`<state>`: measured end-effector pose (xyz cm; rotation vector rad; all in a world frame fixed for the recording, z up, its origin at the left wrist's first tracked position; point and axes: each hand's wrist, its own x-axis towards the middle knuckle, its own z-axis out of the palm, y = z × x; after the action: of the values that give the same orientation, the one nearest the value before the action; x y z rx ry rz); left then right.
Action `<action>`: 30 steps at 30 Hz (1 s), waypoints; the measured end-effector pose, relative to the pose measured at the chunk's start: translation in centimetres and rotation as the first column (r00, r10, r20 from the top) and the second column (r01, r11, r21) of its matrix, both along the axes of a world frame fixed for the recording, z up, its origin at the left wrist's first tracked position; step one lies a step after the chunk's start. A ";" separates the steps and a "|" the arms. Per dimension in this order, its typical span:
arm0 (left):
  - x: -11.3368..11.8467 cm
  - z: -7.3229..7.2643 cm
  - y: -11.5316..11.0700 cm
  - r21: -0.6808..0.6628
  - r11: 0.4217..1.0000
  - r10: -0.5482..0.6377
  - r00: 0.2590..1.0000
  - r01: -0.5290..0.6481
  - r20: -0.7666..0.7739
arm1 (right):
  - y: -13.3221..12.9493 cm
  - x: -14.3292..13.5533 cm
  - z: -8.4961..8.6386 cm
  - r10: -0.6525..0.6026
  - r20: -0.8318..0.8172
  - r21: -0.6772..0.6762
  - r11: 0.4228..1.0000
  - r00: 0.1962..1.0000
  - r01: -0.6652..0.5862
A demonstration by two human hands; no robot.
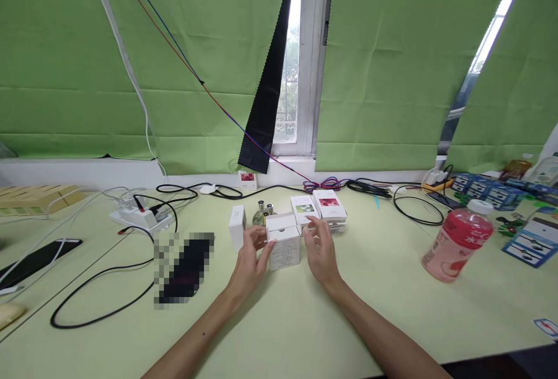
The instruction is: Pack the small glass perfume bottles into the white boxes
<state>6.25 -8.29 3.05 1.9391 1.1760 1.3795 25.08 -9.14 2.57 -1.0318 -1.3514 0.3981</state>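
A small white cardboard box [284,251] with fine print on its front stands upright on the table, its top flap raised. My left hand [251,254] grips the box's left edge, thumb on the front and fingers at the side. Just right of the box, my right hand [321,248] is open with curved fingers and holds nothing. Small glass bottles [261,215] with silver caps stand behind the box, partly hidden by it. A plain white box [238,226] is to the left. Behind my right hand lie white boxes with a green picture [300,207] and a red picture [330,204].
At right a pink-labelled drink bottle [457,242] stands near blue packages [488,192]. A power strip [142,216], looping black cables [102,267] and a phone [37,260] occupy the left. Another small box [247,179] leans by the window wall. A pixelated dark patch covers something left of centre.
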 end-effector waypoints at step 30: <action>-0.5 0.4 0.2 0.096 0.995 -0.008 0.987 0.024 -0.163 | 0.6 0.5 -0.8 0.171 0.125 0.065 0.982 0.977 -0.180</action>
<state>5.70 -8.07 3.47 2.1597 1.1826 1.3140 25.54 -8.50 1.78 -0.8876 -1.5595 0.4189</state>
